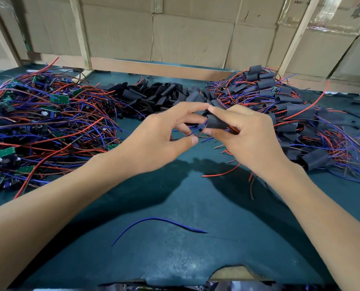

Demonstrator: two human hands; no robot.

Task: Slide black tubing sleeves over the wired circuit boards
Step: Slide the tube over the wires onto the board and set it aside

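My right hand (244, 131) pinches a black tubing sleeve (215, 122) between thumb and forefinger above the table's middle. Blue and red wires come out of the sleeve's left end; the board inside is hidden. My left hand (164, 133) is right beside it, fingers curled around those thin wires (190, 134), its fingertips touching the sleeve's end. A heap of bare green circuit boards with red and blue wires (38, 127) lies at the left. Loose black sleeves (158, 95) are piled at the back centre. Sleeved boards with wires (296, 122) are heaped at the right.
A dark green mat (185, 206) covers the table. A loose blue wire (158, 222) lies on it near me, and a red wire (221, 173) lies under my right wrist. Cardboard panels and wooden posts (175, 34) wall off the back.
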